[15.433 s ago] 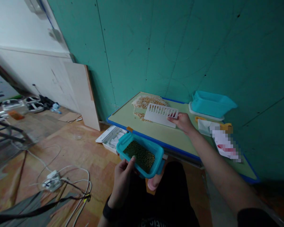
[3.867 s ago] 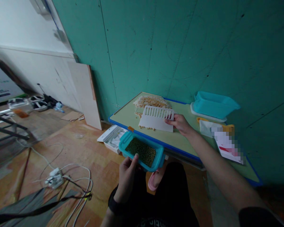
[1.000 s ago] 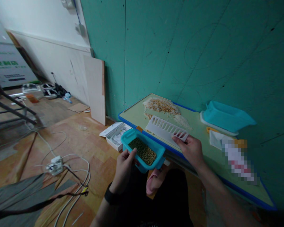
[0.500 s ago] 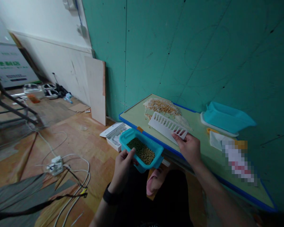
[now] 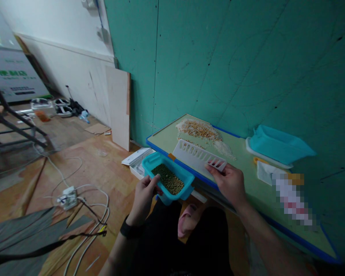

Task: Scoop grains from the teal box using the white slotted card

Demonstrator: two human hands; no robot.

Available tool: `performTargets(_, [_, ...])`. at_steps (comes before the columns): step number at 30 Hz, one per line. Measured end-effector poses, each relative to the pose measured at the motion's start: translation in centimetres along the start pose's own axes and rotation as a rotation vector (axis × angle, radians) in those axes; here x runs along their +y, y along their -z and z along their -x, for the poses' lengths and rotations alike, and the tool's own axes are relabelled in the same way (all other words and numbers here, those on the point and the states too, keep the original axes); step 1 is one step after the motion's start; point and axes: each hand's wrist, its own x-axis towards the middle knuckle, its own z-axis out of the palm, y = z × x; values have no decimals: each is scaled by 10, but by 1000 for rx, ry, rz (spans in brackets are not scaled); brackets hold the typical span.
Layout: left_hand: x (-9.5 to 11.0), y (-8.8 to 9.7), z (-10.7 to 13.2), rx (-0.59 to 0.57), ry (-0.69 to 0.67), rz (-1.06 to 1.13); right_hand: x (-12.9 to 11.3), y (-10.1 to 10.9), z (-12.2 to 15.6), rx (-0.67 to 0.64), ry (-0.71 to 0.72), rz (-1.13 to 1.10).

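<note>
My left hand [image 5: 146, 193] grips the near rim of a turquoise plastic container [image 5: 186, 175], thumb over the edge. Inside lie green beans [image 5: 161, 171] on the left and pale yellow-green beans [image 5: 174, 185] on the right. My right hand [image 5: 230, 180] pinches the right end of a white slotted plastic strip [image 5: 189, 157] with a row of narrow openings. The strip is tilted over the front edge of the low table [image 5: 247, 153], its left end close to the container's far rim. Behind it on the tabletop lies a heap of yellow beans [image 5: 199, 129] mixed with white grains [image 5: 225, 148].
Another turquoise container [image 5: 281, 142] stands at the table's right, with a white lid beneath. A white packet [image 5: 264, 171] lies in front of it. A white box [image 5: 136, 165] is on the floor by the table. Cables and a power strip [image 5: 67, 197] lie at left.
The turquoise container has shifted slightly left and up with my left hand. The slotted strip has tilted and moved a little left toward the container, still in my right hand.
</note>
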Motion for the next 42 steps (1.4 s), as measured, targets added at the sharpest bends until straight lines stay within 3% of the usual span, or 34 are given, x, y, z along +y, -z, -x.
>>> performTargets(6, [13,5,-8,17,-18,-13,7,-24,-30,139,60,231])
performTargets(11, [20,10,-16,33,-50,-31,7,-41,-47,106,78,320])
performTargets(16, [21,14,-21,40,-54,-35,9,-43,-48,71,80,325])
performTargets(30, [21,14,-28,49,-65,0,-20,-27,-5,-79,157,90])
performTargets(33, [22,13,-22,42,-47,-7,-23,-26,5,-28,256,200])
performTargets(36, [22,10,-13,30,-8,-4,-24,-30,16,-2,446,308])
performTargets(39, [15,6,-1,16,40,11,-22,-38,25,-75,588,367])
performTargets(42, [1,3,11,-11,99,37,-20,-47,25,-191,599,458])
